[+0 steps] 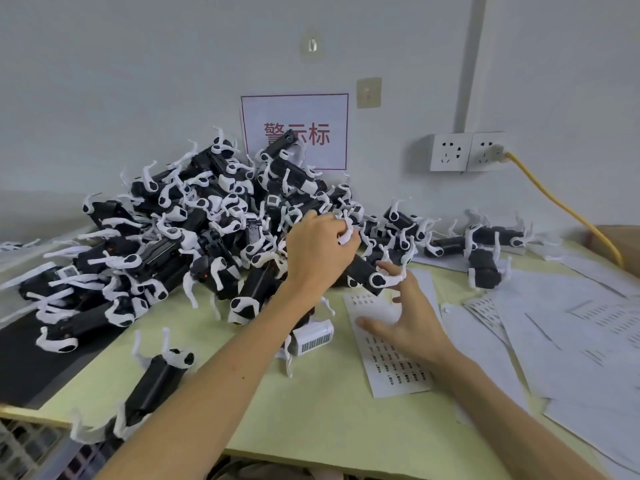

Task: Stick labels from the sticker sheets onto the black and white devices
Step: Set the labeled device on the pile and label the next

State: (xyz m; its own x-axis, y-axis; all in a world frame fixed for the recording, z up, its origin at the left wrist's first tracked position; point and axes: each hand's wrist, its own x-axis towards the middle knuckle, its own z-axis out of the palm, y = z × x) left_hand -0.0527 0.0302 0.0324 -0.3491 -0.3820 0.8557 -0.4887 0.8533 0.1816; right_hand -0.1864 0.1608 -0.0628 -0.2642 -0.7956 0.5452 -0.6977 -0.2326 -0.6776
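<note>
A big heap of black and white devices [194, 216] with white legs covers the table's left and middle. My left hand [320, 252] grips one black and white device [363, 273] at the heap's right edge, fingers curled round a white leg. My right hand [407, 323] hovers with spread fingers over a white sticker sheet [391, 372] printed with small dark labels; its fingertips touch the same device's white end. Whether a label is on a fingertip I cannot tell.
More sticker sheets [561, 337] lie spread at the right. A few separate devices [485, 265] sit at the back right, one [156, 382] near the front left. A small white block [313, 337] lies by the sheet. A yellow cable [561, 209] runs from wall sockets [465, 152].
</note>
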